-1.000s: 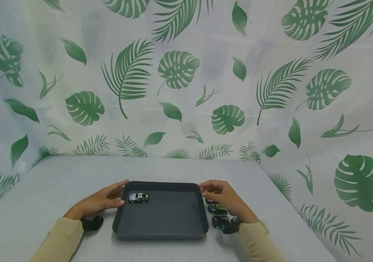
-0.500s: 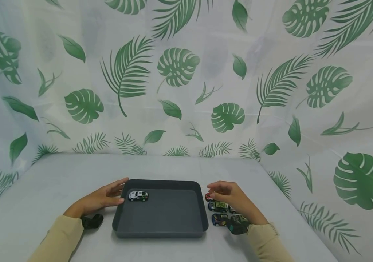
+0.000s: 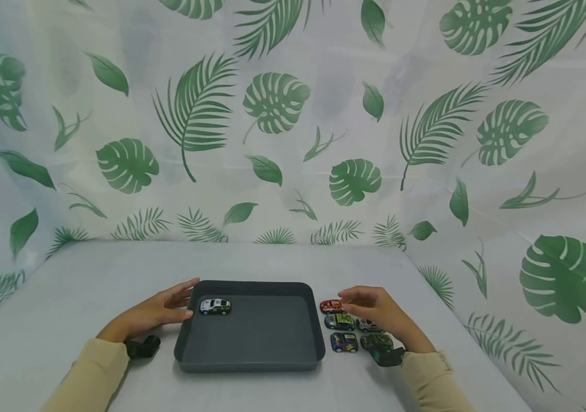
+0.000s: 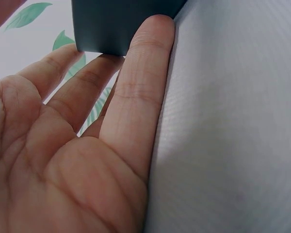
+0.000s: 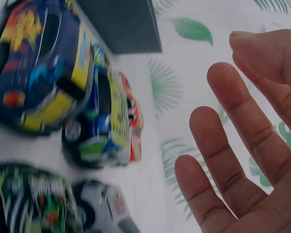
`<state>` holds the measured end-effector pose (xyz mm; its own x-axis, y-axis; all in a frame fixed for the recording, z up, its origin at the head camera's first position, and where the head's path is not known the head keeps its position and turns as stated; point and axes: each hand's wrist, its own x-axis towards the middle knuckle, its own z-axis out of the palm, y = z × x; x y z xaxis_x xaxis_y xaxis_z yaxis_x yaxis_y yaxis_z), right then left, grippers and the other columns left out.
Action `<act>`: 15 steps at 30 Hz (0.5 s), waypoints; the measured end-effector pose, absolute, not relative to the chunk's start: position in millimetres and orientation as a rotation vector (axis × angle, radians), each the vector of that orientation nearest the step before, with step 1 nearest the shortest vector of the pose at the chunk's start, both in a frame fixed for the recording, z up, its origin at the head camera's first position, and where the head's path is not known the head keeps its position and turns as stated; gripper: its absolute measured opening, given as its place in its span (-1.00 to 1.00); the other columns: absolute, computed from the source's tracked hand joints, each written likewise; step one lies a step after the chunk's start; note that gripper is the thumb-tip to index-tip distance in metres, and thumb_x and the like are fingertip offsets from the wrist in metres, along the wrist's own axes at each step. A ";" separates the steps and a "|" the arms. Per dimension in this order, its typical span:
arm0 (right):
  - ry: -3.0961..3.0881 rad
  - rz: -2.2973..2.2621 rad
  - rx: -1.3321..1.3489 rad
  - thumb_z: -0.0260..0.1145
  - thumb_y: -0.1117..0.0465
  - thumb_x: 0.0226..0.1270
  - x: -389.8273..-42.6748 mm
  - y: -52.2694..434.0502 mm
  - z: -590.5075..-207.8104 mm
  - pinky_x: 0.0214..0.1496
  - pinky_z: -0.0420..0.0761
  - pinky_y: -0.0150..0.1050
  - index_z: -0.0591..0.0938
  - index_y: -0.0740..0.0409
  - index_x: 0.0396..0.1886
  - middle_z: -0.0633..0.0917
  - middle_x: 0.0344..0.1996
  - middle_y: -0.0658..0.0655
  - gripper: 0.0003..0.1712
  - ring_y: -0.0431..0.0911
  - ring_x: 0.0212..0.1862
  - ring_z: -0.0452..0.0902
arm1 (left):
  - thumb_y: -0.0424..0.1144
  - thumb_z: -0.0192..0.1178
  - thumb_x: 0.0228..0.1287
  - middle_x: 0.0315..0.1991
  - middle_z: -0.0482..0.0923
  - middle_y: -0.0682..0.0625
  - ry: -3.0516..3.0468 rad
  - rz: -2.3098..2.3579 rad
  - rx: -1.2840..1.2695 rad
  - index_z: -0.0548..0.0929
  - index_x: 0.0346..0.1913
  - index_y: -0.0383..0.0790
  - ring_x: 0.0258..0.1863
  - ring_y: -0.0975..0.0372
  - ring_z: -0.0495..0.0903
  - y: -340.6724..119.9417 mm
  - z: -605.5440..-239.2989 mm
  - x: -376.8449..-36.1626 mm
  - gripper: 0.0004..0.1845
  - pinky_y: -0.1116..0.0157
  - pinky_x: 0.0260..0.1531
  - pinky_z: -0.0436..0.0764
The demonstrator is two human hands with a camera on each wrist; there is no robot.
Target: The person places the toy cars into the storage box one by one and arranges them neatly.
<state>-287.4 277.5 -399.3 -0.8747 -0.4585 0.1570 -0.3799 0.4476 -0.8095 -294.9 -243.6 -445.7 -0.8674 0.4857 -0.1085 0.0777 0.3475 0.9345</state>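
A dark grey tray (image 3: 249, 364) lies on the white table with a white toy car (image 3: 215, 306) in its far left corner. My left hand (image 3: 151, 313) touches the tray's left wall; in the left wrist view its fingertips rest against that dark wall (image 4: 104, 29). Just right of the tray, my right hand (image 3: 383, 315) hovers beside several toy cars, holding nothing. Nearest its fingertips is a red toy car (image 3: 330, 306). A green and yellow toy car (image 3: 340, 321) and a dark blue one (image 3: 344, 342) sit nearer me. In the right wrist view the fingers are spread apart.
A dark green toy car (image 3: 375, 341) and a grey-white one (image 3: 368, 325) stand under the right wrist. Each wrist carries a black camera (image 3: 142, 347). A white cloth with green leaves (image 3: 272, 103) hangs behind and beside the table.
My right hand has moved right, away from the tray's right rim, uncovering the red car and others. My left hand stays at the tray. The view has shifted slightly.
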 end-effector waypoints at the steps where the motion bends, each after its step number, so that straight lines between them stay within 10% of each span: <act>1: 2.604 -1.415 -0.747 0.37 0.29 0.58 -287.7 280.2 -400.1 0.05 0.71 -0.29 0.67 0.47 0.26 0.75 0.13 0.40 -0.59 -0.14 0.07 0.73 | -0.14 0.35 0.57 0.71 -0.07 -0.47 2.249 1.528 0.496 -0.09 0.77 -0.30 0.66 -0.42 -0.02 -243.4 -445.7 -295.0 0.01 -0.38 0.52 0.20; 15: 2.629 -1.388 -0.624 0.39 0.33 0.55 -286.0 298.7 -405.3 0.04 0.71 -0.33 0.68 0.45 0.26 0.74 0.11 0.38 -0.61 0.03 0.07 0.70 | -0.14 0.35 0.56 0.70 -0.06 -0.48 2.261 1.517 0.502 -0.10 0.77 -0.31 0.65 -0.43 -0.01 -243.4 -445.6 -295.1 0.02 -0.39 0.52 0.18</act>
<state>-286.0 298.7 -405.3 -0.9105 -0.4021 0.0970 -0.3069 0.4995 -0.8101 -295.1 -243.4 -445.6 -0.8678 0.4855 -0.1056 0.0865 0.3569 0.9301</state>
